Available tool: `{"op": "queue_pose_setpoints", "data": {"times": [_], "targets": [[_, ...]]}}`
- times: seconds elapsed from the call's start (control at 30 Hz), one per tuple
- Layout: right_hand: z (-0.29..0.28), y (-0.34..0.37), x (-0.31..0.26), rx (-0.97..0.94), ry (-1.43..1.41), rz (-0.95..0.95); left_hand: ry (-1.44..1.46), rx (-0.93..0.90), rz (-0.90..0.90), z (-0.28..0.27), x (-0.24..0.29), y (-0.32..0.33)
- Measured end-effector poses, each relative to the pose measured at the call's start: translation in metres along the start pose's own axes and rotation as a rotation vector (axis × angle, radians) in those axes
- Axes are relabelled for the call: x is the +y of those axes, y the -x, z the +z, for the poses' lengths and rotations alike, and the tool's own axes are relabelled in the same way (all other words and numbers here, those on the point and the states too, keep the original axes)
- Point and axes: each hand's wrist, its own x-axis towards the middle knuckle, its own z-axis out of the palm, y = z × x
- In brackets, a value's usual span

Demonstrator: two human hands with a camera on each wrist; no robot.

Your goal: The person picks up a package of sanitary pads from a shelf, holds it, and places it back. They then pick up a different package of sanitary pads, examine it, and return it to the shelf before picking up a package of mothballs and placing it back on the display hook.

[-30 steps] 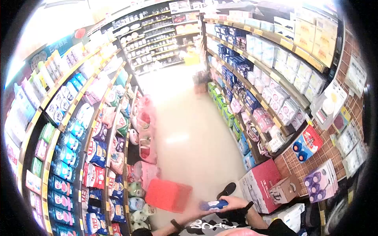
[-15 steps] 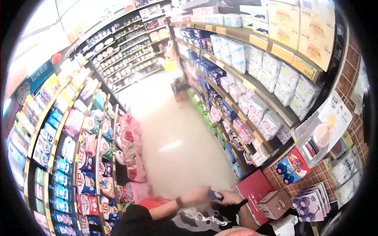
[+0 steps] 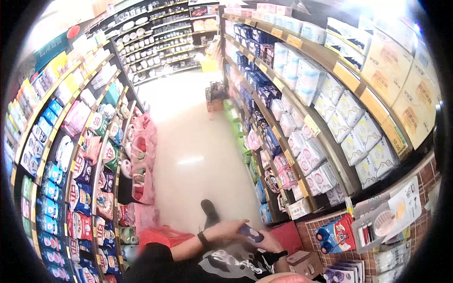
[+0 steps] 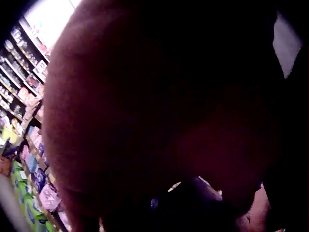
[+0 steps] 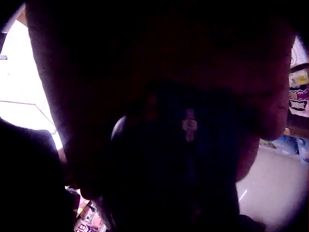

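A small dark blue packet [image 3: 252, 233] with a pale mark is held in front of the person's waist, tilted in the head view. The right hand [image 3: 271, 244] grips its right end. From the other side, the left hand [image 3: 225, 232] holds its left end, one finger reaching along the upper edge. Much of the packet is hidden by the hands. In the right wrist view the packet [image 5: 193, 145] is dark, with fingers around it. The left wrist view is mostly filled by the shadowed left hand [image 4: 145, 111].
Shelves of bagged and bottled goods [image 3: 80, 198] line the left side; packaged goods [image 3: 325, 132] fill the right shelves. A red basket [image 3: 163, 236] stands beside the left forearm. A brown box [image 3: 304, 264] and hanging cards [image 3: 336, 233] are near the right arm. Pale floor [image 3: 188, 179] runs between.
The head view has shifted, with the right shelves looming larger. The packet has gone from nearly level to tilted. The left arm now reaches further across the body, partly covering the red basket.
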Motion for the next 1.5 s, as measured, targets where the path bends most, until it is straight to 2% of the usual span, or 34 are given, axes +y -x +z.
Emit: {"op": "queue_pose_setpoints", "data": {"times": [0.03, 0.07, 0.17, 0.23, 0.3, 0.33, 0.43, 0.47, 0.5, 0.57, 0.7, 0.77, 0.8, 0.9, 0.93, 1.07, 1.2, 1.27, 1.37, 1.47, 1.5], "targets": [[-0.004, -0.006, -0.008, 0.007, -0.034, 0.022, 0.069, 0.06, 0.009, -0.006, -0.007, 0.005], [-0.008, -0.014, -0.017, 0.015, -0.07, 0.047, 0.143, -0.026, -0.107, -0.016, -0.016, 0.004], [-0.012, -0.039, -0.032, 0.07, -0.113, 0.098, 0.263, 0.096, 0.02, -0.032, -0.055, 0.002], [-0.02, -0.056, -0.049, 0.071, -0.162, 0.118, 0.345, 0.042, 0.086, -0.06, -0.059, 0.001], [-0.018, -0.076, -0.048, 0.143, -0.16, 0.036, 0.504, 0.023, 0.107, -0.086, -0.058, 0.005], [-0.015, -0.086, -0.049, 0.181, -0.158, -0.011, 0.527, 0.037, 0.114, -0.097, -0.062, 0.006], [-0.01, -0.118, -0.059, 0.161, -0.328, 0.023, 0.509, 0.007, 0.157, -0.128, -0.088, 0.003], [-0.007, -0.131, -0.059, 0.19, -0.296, 0.04, 0.373, 0.062, 0.182, -0.126, -0.113, -0.006], [-0.003, -0.149, -0.05, 0.136, -0.395, 0.037, 0.264, 0.074, 0.109, -0.132, -0.123, -0.004], [-0.011, -0.166, -0.091, 0.07, -0.332, 0.081, 0.371, 0.088, 0.108, -0.143, -0.147, 0.001], [-0.024, -0.227, -0.149, -0.066, -0.278, -0.001, 0.454, 0.199, 0.042, -0.182, -0.177, 0.019], [-0.024, -0.264, -0.173, -0.151, -0.26, -0.057, 0.436, 0.259, -0.068, -0.203, -0.178, 0.037], [-0.024, -0.288, -0.181, -0.202, -0.198, -0.089, 0.531, 0.318, -0.054, -0.221, -0.168, 0.049], [-0.016, -0.338, -0.226, -0.338, -0.204, -0.164, 0.376, 0.484, -0.224, -0.249, -0.177, 0.078], [-0.011, -0.353, -0.237, -0.396, -0.219, -0.122, 0.395, 0.553, -0.228, -0.252, -0.185, 0.086], [-0.005, -0.39, -0.275, -0.535, -0.133, -0.153, 0.428, 0.575, -0.226, -0.277, -0.207, 0.109], [-0.013, -0.402, -0.304, -0.514, -0.118, -0.128, 0.456, 0.559, -0.223, -0.306, -0.212, 0.101], [-0.018, -0.419, -0.29, -0.445, -0.078, -0.188, 0.461, 0.5, -0.27, -0.328, -0.213, 0.088], [-0.03, -0.432, -0.299, -0.345, -0.072, -0.173, 0.353, 0.518, -0.144, -0.348, -0.243, 0.062], [-0.049, -0.453, -0.304, -0.294, -0.156, -0.127, 0.341, 0.452, -0.189, -0.377, -0.262, 0.033], [-0.055, -0.464, -0.303, -0.25, -0.204, -0.175, 0.329, 0.511, -0.155, -0.383, -0.274, 0.021]]}}
